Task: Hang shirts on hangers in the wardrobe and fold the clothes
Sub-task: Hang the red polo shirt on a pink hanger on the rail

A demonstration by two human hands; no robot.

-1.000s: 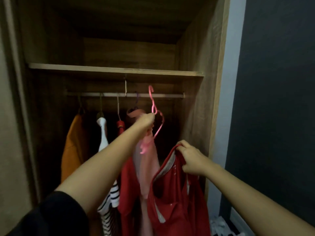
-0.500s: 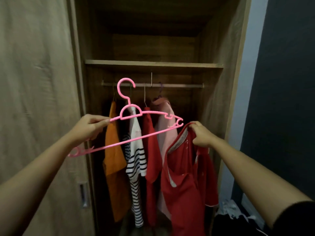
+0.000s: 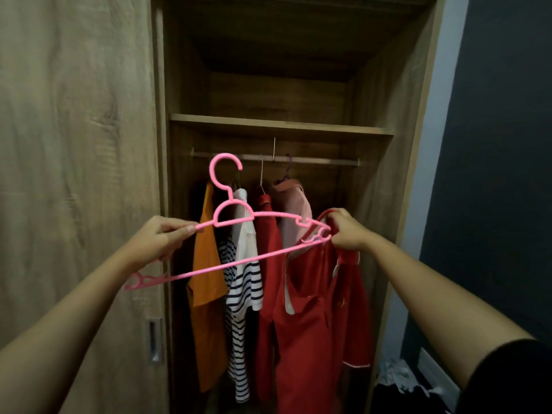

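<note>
My left hand (image 3: 161, 238) pinches the left shoulder of a pink plastic hanger (image 3: 236, 215), held off the rail in front of the open wardrobe. My right hand (image 3: 348, 230) grips the collar of a red shirt with white trim (image 3: 316, 318), which hangs down from it. The hanger's right tip touches the shirt's neck opening beside my right fingers. Behind them the rail (image 3: 316, 160) carries an orange top (image 3: 207, 276), a striped shirt (image 3: 243, 282), a red garment (image 3: 267, 231) and a pink shirt (image 3: 294, 204).
A closed wooden sliding door (image 3: 77, 174) with a metal handle recess (image 3: 155, 339) fills the left. A shelf (image 3: 280, 127) runs above the rail. Loose clothes (image 3: 397, 380) lie on the floor at the lower right, beside a dark wall (image 3: 501, 144).
My left hand took the pink hanger off the rail and drew it back to the left; its right tip has now reached the red shirt's collar. The view pulled back from the wardrobe.
</note>
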